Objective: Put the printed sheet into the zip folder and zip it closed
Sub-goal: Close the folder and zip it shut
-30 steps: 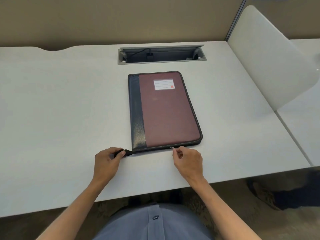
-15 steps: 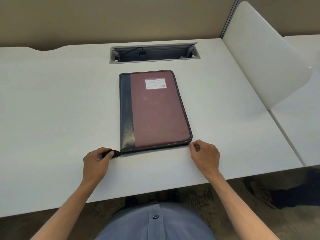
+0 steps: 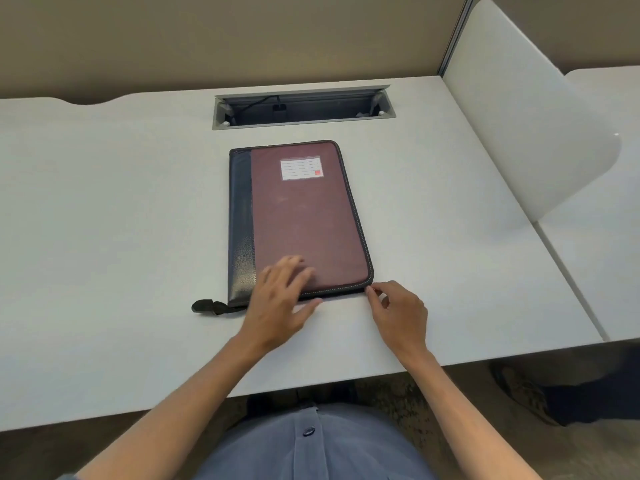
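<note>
A: Head view, go. Where's the folder?

B: Maroon zip folder (image 3: 304, 220) with a dark navy leather-look spine strip along its left side, lying flat and closed on the pale grey desk (image 3: 104, 220), roughly centre, long side running near to far. White lined label (image 3: 300, 168) with a small red mark, near the far end of the cover.

A: Left hand?

B: Left hand (image 3: 280, 299) is open, fingers spread, lying flat over the folder's near edge, fingertips on the maroon cover, palm partly over the desk. Slightly blurred. Grasping nothing.

A: Right hand?

B: Right hand (image 3: 398, 313) at the folder's near right corner, thumb and forefinger pinched together right at the zip line. Something small is between them, presumably the zip pull (image 3: 368, 288), too tiny to make out clearly. Other fingers curled in.

A: Strap?

B: Short black fabric strap (image 3: 207, 306) sticks out from the near left corner, lying loose on the desk, apart from both hands.

A: Printed sheet?

B: Can't tell, folder is closed.

A: Anything else?

B: Grey rectangular cable tray opening (image 3: 304, 107) set into the desk just beyond the folder, cable inside. White rounded divider panel (image 3: 526, 109) standing at the desk's right edge. Person's blue-grey buttoned shirt (image 3: 311, 445) at the bottom.
</note>
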